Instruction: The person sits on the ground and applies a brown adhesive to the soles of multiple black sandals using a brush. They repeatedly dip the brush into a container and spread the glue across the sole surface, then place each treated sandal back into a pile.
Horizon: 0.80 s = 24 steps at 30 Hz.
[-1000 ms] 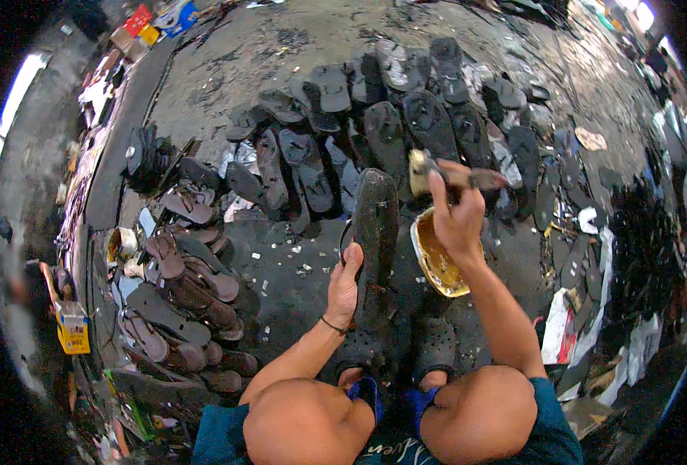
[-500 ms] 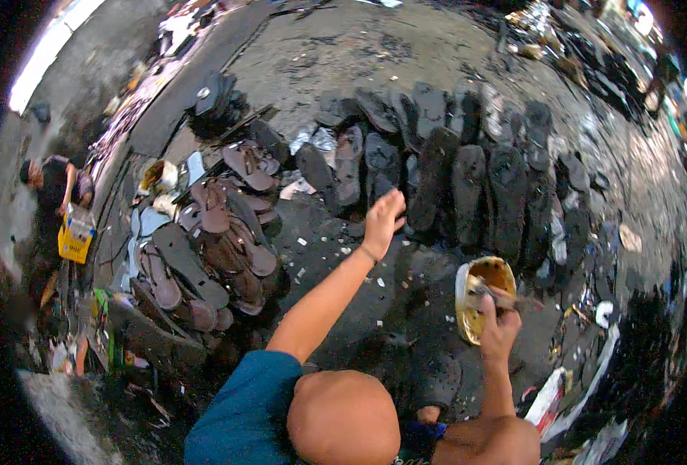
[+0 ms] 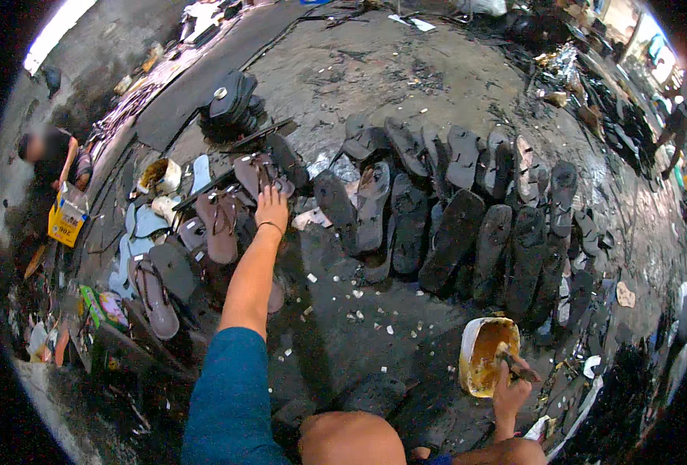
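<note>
My left hand (image 3: 272,208) reaches forward to a pile of brown flip-flops, its fingers stretched out at the near edge of one brown flip-flop (image 3: 252,174). I cannot make out whether the fingertips touch it. More brown flip-flops (image 3: 219,229) lie heaped to the left of my forearm. On the right, my right hand (image 3: 509,399) is closed around the handle of a brush (image 3: 523,371). The brush's bristle end is inside a whitish tub (image 3: 468,364) coated with a yellow-brown, glue-like substance.
Rows of dark soles and flip-flops (image 3: 450,240) lie ahead of me. A stack of black soles (image 3: 231,105) stands farther back. A smaller stained tub (image 3: 169,177) sits behind the brown pile. At far left another person (image 3: 49,155) is beside a yellow box (image 3: 66,221). Scraps litter the floor.
My left hand has swung left from the dark soles to the brown flip-flops. My right hand keeps the brush, now dipped lower into the tub. The whole view has shifted.
</note>
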Tool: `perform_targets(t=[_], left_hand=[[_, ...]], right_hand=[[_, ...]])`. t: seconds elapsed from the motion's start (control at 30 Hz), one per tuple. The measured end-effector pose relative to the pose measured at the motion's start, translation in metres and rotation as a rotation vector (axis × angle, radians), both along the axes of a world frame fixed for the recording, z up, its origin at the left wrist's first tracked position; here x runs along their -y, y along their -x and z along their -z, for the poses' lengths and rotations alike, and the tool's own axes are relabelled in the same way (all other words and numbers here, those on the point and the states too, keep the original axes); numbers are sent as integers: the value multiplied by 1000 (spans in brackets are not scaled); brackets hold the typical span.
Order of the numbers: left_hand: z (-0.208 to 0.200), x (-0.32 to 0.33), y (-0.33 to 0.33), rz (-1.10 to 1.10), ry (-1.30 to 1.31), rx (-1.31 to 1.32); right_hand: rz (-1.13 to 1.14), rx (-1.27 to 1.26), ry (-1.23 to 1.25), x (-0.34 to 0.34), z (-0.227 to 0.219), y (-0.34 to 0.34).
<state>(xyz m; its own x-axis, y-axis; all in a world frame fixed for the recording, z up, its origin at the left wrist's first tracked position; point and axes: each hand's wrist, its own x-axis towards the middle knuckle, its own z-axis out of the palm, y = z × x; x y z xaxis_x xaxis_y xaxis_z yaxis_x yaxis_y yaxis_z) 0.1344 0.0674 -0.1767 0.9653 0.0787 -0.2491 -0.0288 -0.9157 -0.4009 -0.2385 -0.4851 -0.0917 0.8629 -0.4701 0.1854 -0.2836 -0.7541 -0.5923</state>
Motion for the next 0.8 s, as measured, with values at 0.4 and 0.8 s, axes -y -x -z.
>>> perform_targets(t=[0.4, 0.8], left_hand=[[-176, 131, 259, 517, 1028, 191], [-47, 188, 342, 446, 1212, -381]], right_hand=[[5, -747, 166, 9, -30, 28], [-266, -809, -314, 20, -59, 67]])
